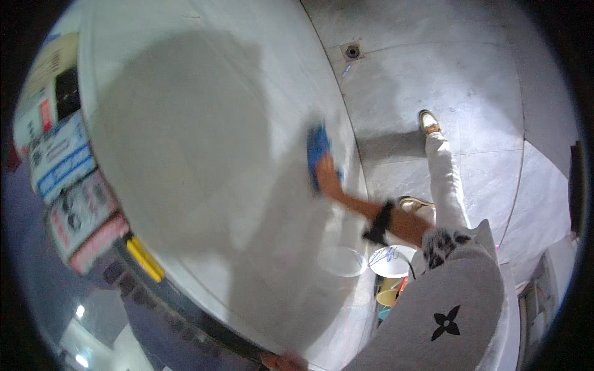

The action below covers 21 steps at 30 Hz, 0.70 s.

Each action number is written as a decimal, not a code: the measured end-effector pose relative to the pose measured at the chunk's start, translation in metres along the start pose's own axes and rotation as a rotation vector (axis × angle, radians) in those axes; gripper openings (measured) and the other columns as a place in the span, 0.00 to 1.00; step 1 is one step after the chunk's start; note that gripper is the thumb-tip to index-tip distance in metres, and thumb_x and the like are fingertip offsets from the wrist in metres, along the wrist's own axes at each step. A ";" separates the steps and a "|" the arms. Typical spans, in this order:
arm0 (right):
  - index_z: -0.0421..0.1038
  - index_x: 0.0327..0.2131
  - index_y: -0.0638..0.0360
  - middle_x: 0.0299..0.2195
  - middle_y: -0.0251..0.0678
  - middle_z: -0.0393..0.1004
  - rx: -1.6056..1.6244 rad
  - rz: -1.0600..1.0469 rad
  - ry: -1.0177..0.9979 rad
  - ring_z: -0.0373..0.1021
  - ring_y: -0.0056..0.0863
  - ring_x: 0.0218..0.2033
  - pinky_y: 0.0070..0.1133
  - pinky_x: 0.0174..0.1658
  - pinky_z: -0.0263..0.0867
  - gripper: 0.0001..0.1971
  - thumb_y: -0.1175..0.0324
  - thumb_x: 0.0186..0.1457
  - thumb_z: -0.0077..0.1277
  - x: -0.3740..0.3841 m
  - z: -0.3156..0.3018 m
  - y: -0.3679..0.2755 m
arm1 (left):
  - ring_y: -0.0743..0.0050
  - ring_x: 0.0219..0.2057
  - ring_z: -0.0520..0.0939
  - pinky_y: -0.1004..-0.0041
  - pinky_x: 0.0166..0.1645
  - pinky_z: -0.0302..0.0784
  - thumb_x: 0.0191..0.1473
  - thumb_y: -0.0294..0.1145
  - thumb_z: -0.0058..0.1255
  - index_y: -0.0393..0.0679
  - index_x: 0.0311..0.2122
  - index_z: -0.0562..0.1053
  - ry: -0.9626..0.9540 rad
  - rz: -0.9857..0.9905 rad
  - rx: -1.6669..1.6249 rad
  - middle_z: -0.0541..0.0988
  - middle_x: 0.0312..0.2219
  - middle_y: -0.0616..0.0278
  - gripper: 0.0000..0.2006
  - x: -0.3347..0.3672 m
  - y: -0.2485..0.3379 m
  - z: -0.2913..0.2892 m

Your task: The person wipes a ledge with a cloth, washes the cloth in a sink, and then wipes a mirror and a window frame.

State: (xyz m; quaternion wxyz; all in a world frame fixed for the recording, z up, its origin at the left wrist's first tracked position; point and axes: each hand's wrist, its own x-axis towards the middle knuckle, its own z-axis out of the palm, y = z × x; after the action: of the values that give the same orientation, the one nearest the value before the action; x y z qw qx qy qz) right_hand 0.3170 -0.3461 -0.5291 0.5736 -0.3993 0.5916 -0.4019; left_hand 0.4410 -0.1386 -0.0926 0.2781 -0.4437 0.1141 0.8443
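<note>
Faced a broad, pale, smooth surface (179, 185), darkened by large shadows, beside a grey slab floor (482, 80) with a round drain (352, 51). Clamped a blue cloth (318, 143) in the blurred right hand (328, 173), against that surface near its floor-side edge. Wore a black band (380, 224) on the same forearm. Had the left hand (286, 362) well apart, partly in view at the lower edge by the surface's dark border (207, 320); could not tell whether loose or gripping. Saw printed boxes (65, 157) lined up along the far left, near a yellow strip (145, 260) on the border. Had a white bucket (393, 264) below the right forearm, just beside a yellow container (387, 298). Stood in white trousers (444, 179) and pale shoes (427, 122).
</note>
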 end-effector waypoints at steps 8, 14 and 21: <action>0.41 0.58 0.67 0.57 0.55 0.46 0.321 0.498 -0.480 0.42 0.48 0.58 0.34 0.59 0.41 0.44 0.48 0.47 0.50 -0.274 -0.017 -0.114 | 0.56 0.26 0.65 0.62 0.28 0.57 0.43 0.23 0.47 0.40 0.23 0.65 2.058 0.772 1.238 0.63 0.23 0.55 0.04 0.053 0.024 0.015; 0.63 0.42 0.64 0.31 0.38 0.68 0.394 0.451 -0.424 0.66 0.31 0.32 0.30 0.35 0.65 0.18 0.78 0.43 0.45 -0.224 -0.042 -0.082 | 0.55 0.28 0.70 0.61 0.33 0.65 0.40 0.22 0.51 0.40 0.25 0.68 2.091 1.126 1.173 0.67 0.25 0.54 0.05 0.055 0.039 0.001; 0.58 0.54 0.60 0.51 0.44 0.64 0.879 0.408 -0.742 0.60 0.44 0.53 0.43 0.57 0.52 0.33 0.60 0.42 0.49 -0.247 -0.161 -0.257 | 0.58 0.30 0.72 0.64 0.34 0.66 0.41 0.21 0.49 0.41 0.25 0.67 2.197 1.584 0.717 0.70 0.25 0.57 0.05 0.058 0.026 0.032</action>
State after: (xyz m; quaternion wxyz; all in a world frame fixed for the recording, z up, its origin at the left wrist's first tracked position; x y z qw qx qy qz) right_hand 0.1643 -0.2042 -0.1979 0.9179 -0.1173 0.1959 -0.3245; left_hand 0.3783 -0.1251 -0.1226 -0.3996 -0.5938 0.6944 -0.0740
